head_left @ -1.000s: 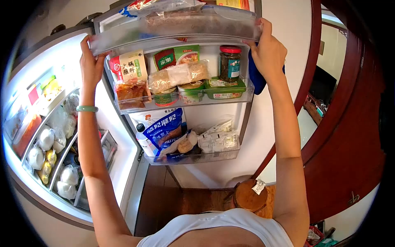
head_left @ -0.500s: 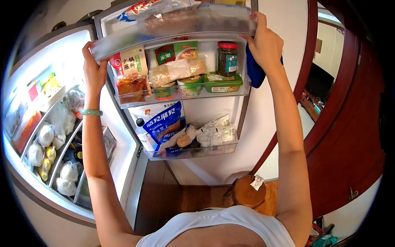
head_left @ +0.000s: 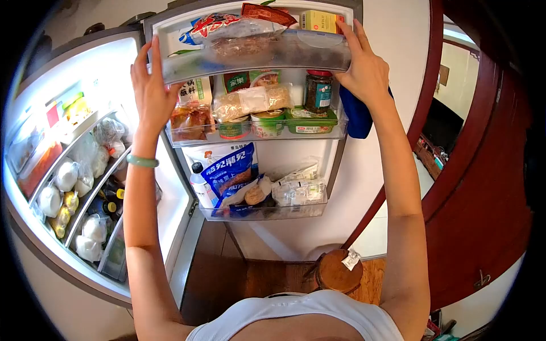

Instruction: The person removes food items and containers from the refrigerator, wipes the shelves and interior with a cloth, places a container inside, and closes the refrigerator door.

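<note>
A frosted clear door shelf (head_left: 256, 59) spans the top of the fridge door, with packets in it. At its left end is my left hand (head_left: 152, 94), fingers stretched upward and apart along the end, thumb low by the bottom corner. My right hand (head_left: 364, 68) holds the right end, fingers over the rim and thumb beneath. Behind the shelf's rim lie a blue-and-red bag (head_left: 213, 25), a red packet (head_left: 267, 14) and a yellow box (head_left: 319, 21). Below it, the middle door shelf (head_left: 261, 133) carries a dark jar with a red lid (head_left: 318, 91), packets and green-labelled tubs.
The lower door shelf (head_left: 267, 213) holds a white bottle (head_left: 200, 184), a blue bag (head_left: 230, 170) and other packets. Lit fridge shelves with bagged food (head_left: 67, 173) stand at the left. A round wooden stool (head_left: 338, 271) is below; a dark red door (head_left: 478, 216) is at the right.
The top shelf has gone from tilted, left end lower, to nearly level and lower in view, showing more packets behind. My left hand's fingers have straightened; the right still holds its end.
</note>
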`<state>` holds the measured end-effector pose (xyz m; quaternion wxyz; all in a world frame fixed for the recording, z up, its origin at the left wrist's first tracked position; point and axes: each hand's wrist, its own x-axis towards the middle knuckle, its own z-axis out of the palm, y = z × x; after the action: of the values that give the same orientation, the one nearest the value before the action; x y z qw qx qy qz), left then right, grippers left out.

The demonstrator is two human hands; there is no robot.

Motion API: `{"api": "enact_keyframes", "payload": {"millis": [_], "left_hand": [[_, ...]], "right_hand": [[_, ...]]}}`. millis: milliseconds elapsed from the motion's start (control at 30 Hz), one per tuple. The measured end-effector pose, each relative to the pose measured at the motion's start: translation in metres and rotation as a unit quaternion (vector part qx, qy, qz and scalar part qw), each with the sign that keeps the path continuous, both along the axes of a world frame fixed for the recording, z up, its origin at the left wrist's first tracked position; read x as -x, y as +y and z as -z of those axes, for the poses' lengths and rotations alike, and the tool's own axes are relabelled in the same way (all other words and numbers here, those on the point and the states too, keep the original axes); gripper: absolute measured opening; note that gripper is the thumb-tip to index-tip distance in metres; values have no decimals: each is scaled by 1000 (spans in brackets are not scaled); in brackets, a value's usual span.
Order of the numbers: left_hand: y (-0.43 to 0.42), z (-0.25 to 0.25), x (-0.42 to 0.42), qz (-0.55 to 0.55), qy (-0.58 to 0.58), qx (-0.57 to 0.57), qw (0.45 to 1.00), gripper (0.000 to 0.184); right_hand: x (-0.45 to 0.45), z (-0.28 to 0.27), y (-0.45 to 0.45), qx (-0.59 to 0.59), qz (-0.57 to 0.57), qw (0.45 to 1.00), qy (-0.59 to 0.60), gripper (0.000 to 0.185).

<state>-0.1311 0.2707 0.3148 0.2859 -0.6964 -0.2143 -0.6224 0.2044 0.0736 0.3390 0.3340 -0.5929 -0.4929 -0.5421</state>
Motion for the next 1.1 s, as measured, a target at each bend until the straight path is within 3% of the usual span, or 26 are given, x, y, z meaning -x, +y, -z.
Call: {"api": "enact_keyframes", "payload": {"millis": [33, 100, 200, 300, 367, 400, 467, 533, 567, 633, 700, 767, 800, 933, 1000, 1100], "left_hand": [[-1, -3, -8, -31, -7, -46, 998, 97], [0, -12, -15, -33, 7, -33, 999, 107], [-31, -33, -34, 121, 113, -91, 982, 123], [-45, -57, -37, 148, 147, -64, 976, 127], [-34, -71, -45, 91, 178, -86, 976, 131], [-11, -81, -63, 105, 77, -218, 967, 70], [-10, -83, -64, 116, -26, -342, 932, 15], [-43, -79, -39, -16, 244, -176, 954, 134], [-41, -79, -41, -17, 244, -176, 954, 134], [-41, -76, -54, 3, 309, -45, 950, 139], [-46, -74, -70, 27, 344, 23, 938, 135], [-48, -70, -82, 1, 370, 96, 924, 125], [-47, -67, -82, 3, 339, 49, 940, 113], [-41, -67, -79, 52, 346, 98, 932, 103], [-38, -62, -81, 65, 306, 49, 948, 95], [-33, -58, -81, 84, 291, -15, 953, 89]], "right_hand": [[-2, -1, -1, 8, -7, 1000, -12, 96], [-2, -1, -1, 18, -17, 999, -23, 95], [-2, -11, -4, 27, -57, 997, -40, 97], [-2, -27, -16, 118, -83, 989, 15, 107], [-7, -41, -18, 174, -99, 979, -31, 118], [-12, -46, -16, 173, -98, 980, -31, 118], [-21, -54, -9, 197, -111, 969, -97, 124], [-22, -63, -6, 206, -106, 967, -101, 125], [-22, -65, -4, 216, -101, 966, -103, 125], [-19, -66, 2, 209, -113, 963, -124, 124], [-9, -67, 7, 203, -124, 961, -144, 123], [5, -66, 7, 263, -60, 957, -107, 119], [4, -66, 8, 262, -61, 957, -107, 119], [2, -66, 10, 239, -86, 961, -113, 115], [-1, -65, 11, 258, -83, 957, -102, 114], [-2, -66, 15, 183, -113, 960, -180, 113]]}}
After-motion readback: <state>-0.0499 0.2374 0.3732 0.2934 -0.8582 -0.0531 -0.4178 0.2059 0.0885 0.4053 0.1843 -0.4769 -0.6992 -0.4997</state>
